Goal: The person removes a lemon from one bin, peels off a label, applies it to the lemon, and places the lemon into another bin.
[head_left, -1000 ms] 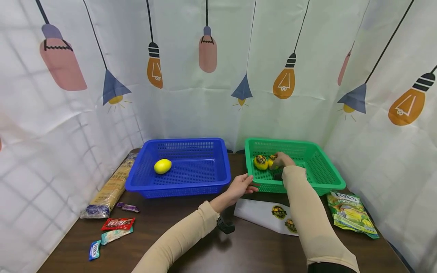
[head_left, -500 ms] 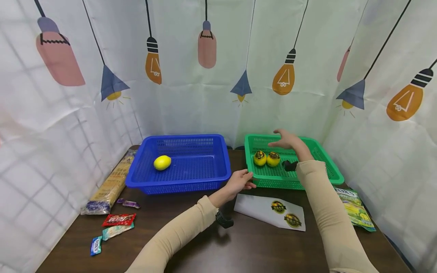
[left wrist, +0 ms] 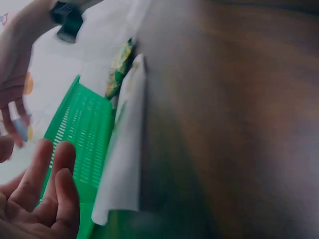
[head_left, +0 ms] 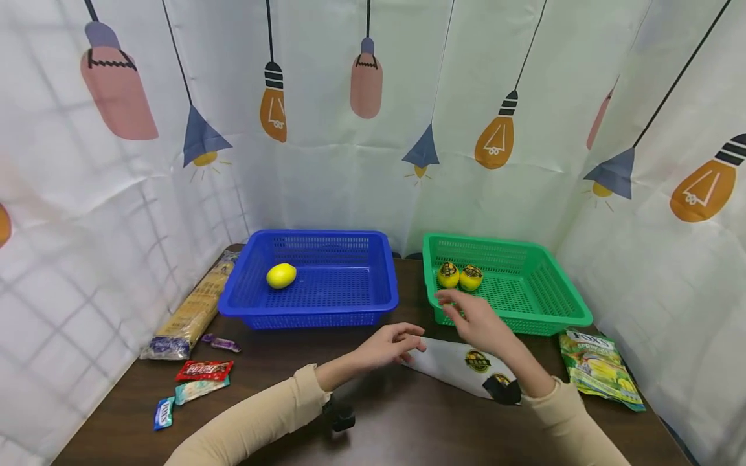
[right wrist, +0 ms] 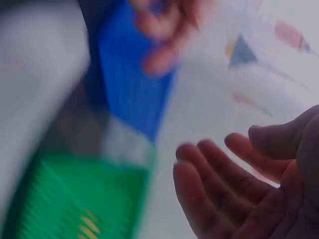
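My left hand [head_left: 387,346] hovers at the left end of a white sheet [head_left: 451,362] bearing black-and-yellow round labels, its fingers relaxed and holding nothing. Over the front rim of the green basket [head_left: 542,329], my right hand [head_left: 474,320] hangs with loosely bent fingers and nothing in them. Two round yellow fruits [head_left: 448,275] with dark labels sit side by side in that basket's left part. A lemon [head_left: 282,276] lies in the blue basket [head_left: 309,319]. In the right wrist view the fingers [right wrist: 219,184] are spread apart; that view is partly blurred.
Left of the blue basket lies a long packet [head_left: 195,307]. Small wrapped snacks, among them a red one [head_left: 204,370], lie at the table's left side. A green-yellow Fox's bag [head_left: 600,369] rests by the right edge. A printed curtain [head_left: 326,188] encloses the back and sides.
My right hand has left the fruits, risen over the green basket, then come back toward its front rim. My left hand has let go of the basket's corner and moved down to the white sheet.
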The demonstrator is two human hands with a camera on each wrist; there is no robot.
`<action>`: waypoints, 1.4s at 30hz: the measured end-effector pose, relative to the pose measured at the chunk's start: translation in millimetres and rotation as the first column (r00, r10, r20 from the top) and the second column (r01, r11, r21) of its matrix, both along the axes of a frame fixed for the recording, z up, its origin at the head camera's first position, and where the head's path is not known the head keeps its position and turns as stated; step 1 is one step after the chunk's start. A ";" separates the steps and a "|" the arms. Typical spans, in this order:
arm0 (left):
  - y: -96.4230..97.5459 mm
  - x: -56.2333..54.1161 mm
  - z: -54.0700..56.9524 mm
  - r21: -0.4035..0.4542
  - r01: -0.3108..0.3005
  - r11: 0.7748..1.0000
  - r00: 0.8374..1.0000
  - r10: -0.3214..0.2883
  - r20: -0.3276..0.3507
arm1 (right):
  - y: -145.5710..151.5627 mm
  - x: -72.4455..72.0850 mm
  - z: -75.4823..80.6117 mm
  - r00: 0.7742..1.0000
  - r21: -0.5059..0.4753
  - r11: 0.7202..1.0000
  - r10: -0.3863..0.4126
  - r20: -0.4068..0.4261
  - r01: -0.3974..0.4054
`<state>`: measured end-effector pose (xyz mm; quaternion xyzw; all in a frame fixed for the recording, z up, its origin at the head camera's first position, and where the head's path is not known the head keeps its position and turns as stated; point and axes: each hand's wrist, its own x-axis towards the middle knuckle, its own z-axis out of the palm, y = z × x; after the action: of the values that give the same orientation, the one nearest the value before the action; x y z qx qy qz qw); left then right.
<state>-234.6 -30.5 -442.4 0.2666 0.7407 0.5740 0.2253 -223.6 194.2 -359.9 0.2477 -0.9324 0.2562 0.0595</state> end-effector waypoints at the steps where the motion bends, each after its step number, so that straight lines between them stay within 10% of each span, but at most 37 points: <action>1: -5.7 4.6 -0.5 -0.013 0.021 1.000 1.000 -0.021 -0.019 | -3.5 8.1 -8.9 0.999 -0.024 0.999 0.028 0.036 -0.027; 10: -48.8 24.8 -1.5 -0.146 0.133 0.980 0.978 -0.154 -0.139 | -22.9 39.5 -70.1 0.968 -0.150 0.987 0.096 0.231 -0.062; 17: -63.2 20.4 -1.5 -0.165 0.221 0.961 0.962 -0.243 -0.127 | -21.7 43.2 -86.4 0.952 -0.208 0.978 0.068 0.297 -0.005; 24: -88.7 3.9 37.5 -0.199 0.263 0.944 0.935 -0.300 -0.189 | -39.3 28.0 -72.6 0.983 -0.161 0.985 -0.028 0.181 0.057; 34: -131.7 -52.3 122.9 -0.231 0.017 0.973 0.916 -0.108 -0.385 | -79.5 -26.0 -45.6 0.962 -0.284 0.933 -0.160 0.221 0.220; 39: -158.0 -97.7 122.4 -0.325 -0.245 0.914 0.862 0.052 -0.505 | -95.6 -44.6 -52.5 0.962 -0.293 0.922 -0.205 0.182 0.252; 42: -179.1 -121.3 104.1 -0.373 -0.338 0.864 0.863 0.127 -0.489 | -99.9 -46.7 -57.7 0.941 -0.400 0.874 -0.162 0.296 0.276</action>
<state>-355.9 -209.5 -338.3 0.2385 0.9111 0.3348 0.0305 -270.3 94.4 -417.6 0.0851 -0.8732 0.4794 0.0227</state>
